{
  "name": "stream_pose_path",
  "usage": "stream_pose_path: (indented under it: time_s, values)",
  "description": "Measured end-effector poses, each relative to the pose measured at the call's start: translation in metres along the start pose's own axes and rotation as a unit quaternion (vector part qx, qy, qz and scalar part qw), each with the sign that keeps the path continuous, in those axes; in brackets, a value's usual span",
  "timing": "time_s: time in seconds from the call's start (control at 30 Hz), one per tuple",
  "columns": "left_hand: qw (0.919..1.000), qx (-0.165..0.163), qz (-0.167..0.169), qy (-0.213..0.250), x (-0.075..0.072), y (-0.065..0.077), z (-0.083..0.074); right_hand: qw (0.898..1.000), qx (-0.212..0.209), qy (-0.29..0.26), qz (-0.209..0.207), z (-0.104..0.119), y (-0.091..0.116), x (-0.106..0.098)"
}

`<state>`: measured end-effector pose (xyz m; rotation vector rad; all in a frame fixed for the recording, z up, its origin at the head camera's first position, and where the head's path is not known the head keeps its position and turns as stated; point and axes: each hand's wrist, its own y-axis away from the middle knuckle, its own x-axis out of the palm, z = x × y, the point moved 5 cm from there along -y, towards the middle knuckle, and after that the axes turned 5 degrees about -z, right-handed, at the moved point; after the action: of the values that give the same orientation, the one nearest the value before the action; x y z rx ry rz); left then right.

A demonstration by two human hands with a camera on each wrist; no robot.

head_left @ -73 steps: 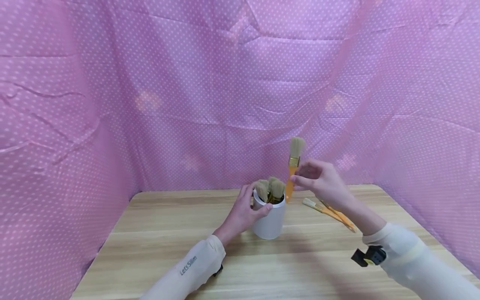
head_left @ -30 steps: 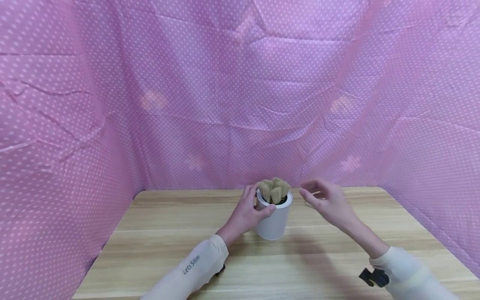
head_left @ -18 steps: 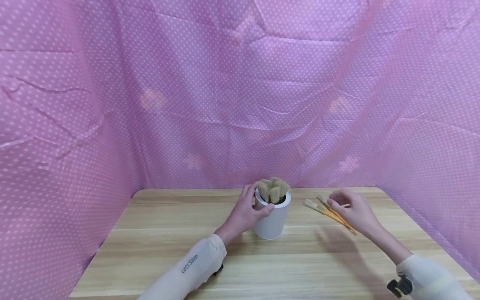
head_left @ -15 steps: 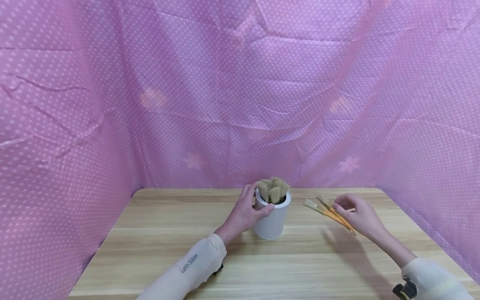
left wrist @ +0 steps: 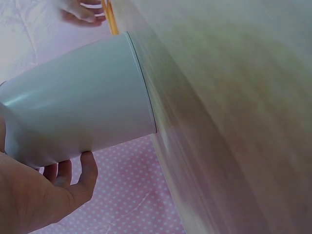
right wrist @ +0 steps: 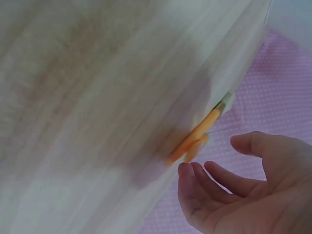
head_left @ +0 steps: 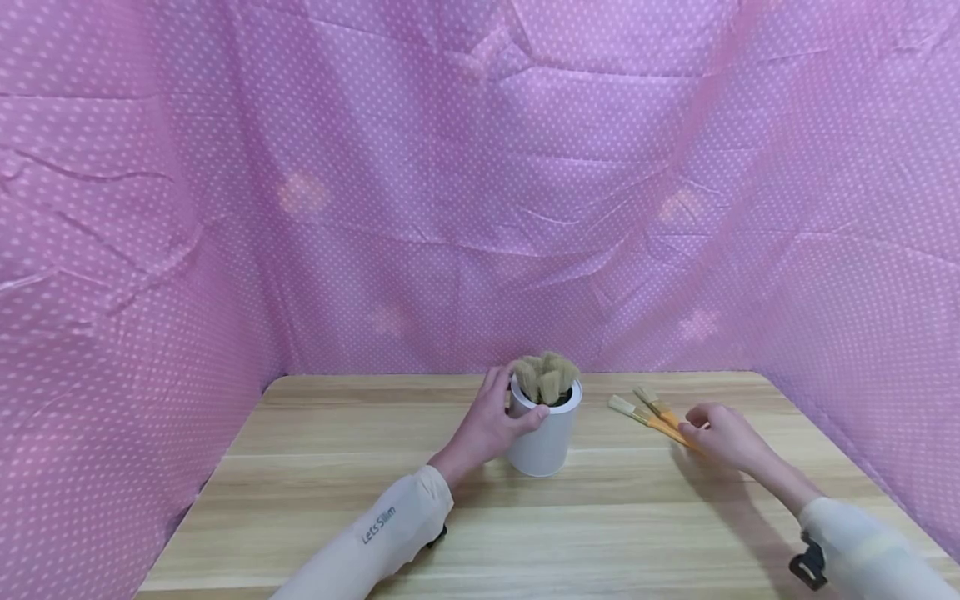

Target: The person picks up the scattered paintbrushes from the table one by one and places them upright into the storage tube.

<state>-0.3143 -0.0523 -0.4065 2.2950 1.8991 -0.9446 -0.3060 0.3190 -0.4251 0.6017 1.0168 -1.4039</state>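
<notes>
My left hand (head_left: 486, 425) grips the rim and side of a white cylindrical pot (head_left: 542, 443), which stands upright on the table. In the left wrist view, several curled fingers lie against the pot (left wrist: 78, 97). Bristle heads of several paintbrushes (head_left: 551, 383) stick up out of it. Right of the pot, two orange-handled paintbrushes lie close together: a front one (head_left: 637, 415) and a rear one (head_left: 651, 400). My right hand (head_left: 726, 437) is at their handle ends. The right wrist view shows the hand (right wrist: 258, 180) with thumb and fingers apart, beside the orange handles (right wrist: 197, 130).
The light wooden table (head_left: 360, 483) runs to a pink polka-dot cloth (head_left: 450, 208) that hangs at the back and both sides. A black wrist camera (head_left: 808, 562) sits under my right sleeve.
The paintbrush my right hand held is now in the pot with the others. That hand has since moved right and down to the two lying paintbrushes. My left hand stays on the pot.
</notes>
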Motion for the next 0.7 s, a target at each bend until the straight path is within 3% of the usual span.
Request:
stream_pose_path:
  time_s: [0.47, 0.7]
  values:
    - [1.0, 0.002, -0.003, -0.004, 0.0, -0.001, 0.002, 0.994, 0.094, -0.038, 0.036, -0.027, -0.021, 0.016]
    - [0.9999, 0.007, -0.004, -0.008, 0.0, 0.0, 0.001, 0.992, 0.102, -0.06, 0.039, -0.03, -0.026, 0.017]
